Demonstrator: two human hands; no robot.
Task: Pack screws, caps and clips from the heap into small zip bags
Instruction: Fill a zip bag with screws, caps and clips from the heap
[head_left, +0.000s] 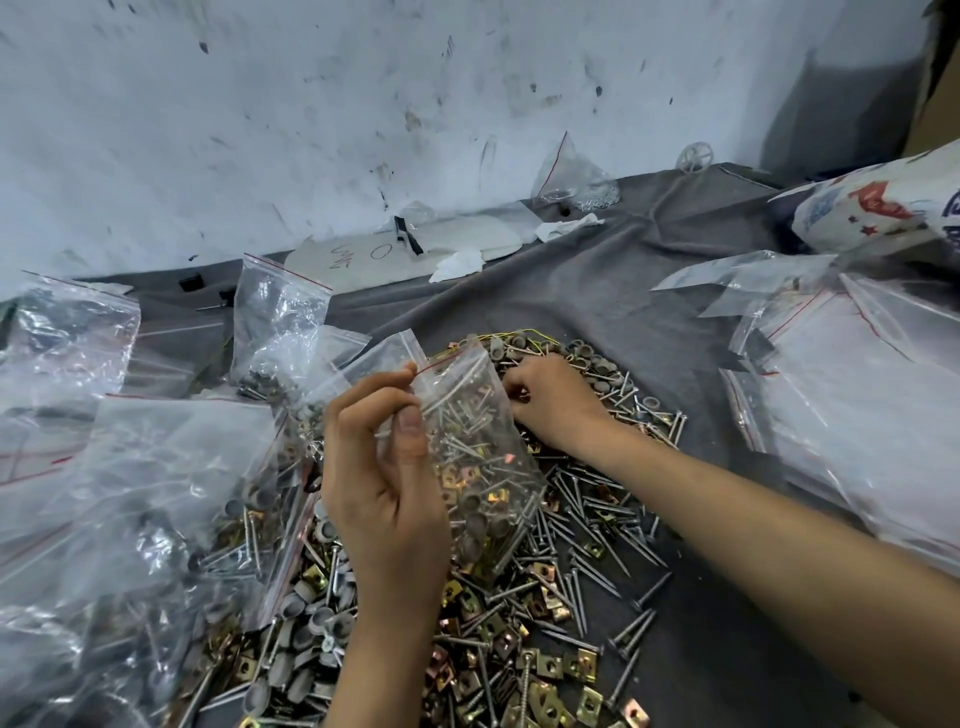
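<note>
Our left hand pinches the part-filled zip bag by its mouth above the heap. At 1 o'clock, our right hand curls into the heap; we cannot tell its grasp.

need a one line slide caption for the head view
Left hand pinches a part-filled zip bag while the right hand digs into the heap of screws, caps and clips.

Heap: grey screws, grey round caps and brassy square clips, mixed loose, from mid tabletop to near edge. Small zip bag: clear, red-lined, upright over heap, part filled. Filled bags at left edge. Flat empty bags at right edge.
</note>
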